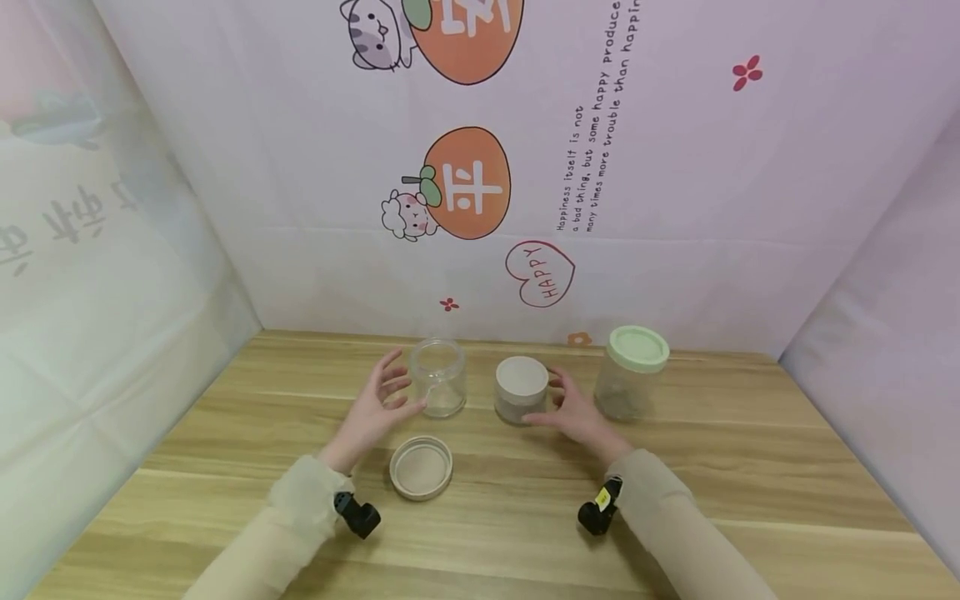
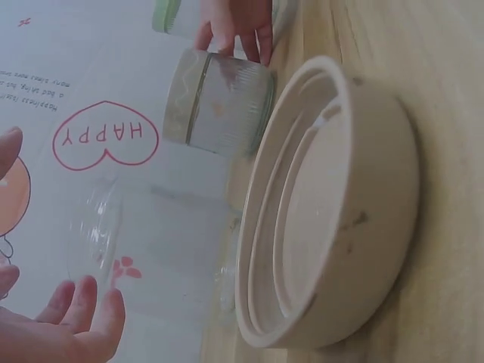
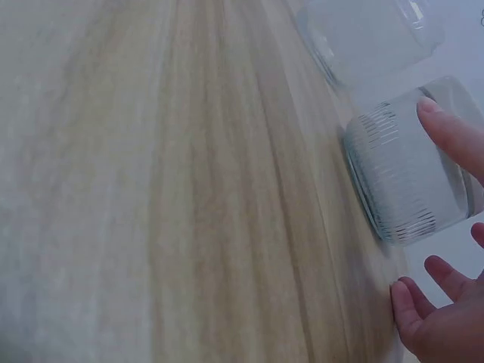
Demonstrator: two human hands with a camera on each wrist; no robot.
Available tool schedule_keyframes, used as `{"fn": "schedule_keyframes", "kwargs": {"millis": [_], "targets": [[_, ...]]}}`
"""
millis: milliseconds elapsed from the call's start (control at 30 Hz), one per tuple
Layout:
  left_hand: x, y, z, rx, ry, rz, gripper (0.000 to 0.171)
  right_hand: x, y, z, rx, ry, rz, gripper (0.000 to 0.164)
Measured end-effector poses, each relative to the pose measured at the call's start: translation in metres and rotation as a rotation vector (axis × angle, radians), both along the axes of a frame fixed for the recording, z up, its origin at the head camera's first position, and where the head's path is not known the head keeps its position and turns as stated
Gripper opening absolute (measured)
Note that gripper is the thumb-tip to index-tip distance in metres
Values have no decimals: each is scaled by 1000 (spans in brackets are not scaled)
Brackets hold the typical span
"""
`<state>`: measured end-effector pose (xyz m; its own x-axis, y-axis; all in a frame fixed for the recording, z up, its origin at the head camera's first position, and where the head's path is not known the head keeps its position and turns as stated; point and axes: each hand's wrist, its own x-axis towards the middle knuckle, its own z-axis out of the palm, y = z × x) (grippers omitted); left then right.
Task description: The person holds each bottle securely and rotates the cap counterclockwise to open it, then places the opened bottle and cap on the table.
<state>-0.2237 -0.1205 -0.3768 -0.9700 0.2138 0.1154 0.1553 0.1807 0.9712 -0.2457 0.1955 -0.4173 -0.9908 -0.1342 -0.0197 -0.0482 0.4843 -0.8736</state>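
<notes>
A clear glass jar (image 1: 442, 392) stands uncovered near the back of the wooden table. On its left side is my left hand (image 1: 381, 404), fingers spread and thumb reaching across the front; in the left wrist view these fingers look apart from the glass. A shorter ribbed jar (image 3: 401, 170) with a beige lid (image 1: 522, 377) stands to the right. My right hand (image 1: 573, 412) is around that jar's right side, thumb in front and fingers behind, with a gap visible in the right wrist view. An upturned beige lid (image 1: 422, 469) lies in front of the uncovered jar.
A taller clear jar (image 1: 626, 387) with a green lid (image 1: 638, 347) stands right of my right hand. Behind the jars, a printed white cloth (image 1: 675, 208) hangs along the table's back edge. More cloth hangs on both sides.
</notes>
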Motion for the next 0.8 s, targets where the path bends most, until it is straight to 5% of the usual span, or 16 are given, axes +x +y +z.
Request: {"fn": "schedule_keyframes", "kwargs": {"millis": [400,800], "targets": [[23,2,-8,22,26,-25,83,-14,-7,-8,-89,-44,33,111],[35,11,-15,65,17,-42,83,-18,-15,-15,-77,40,28,105]]}}
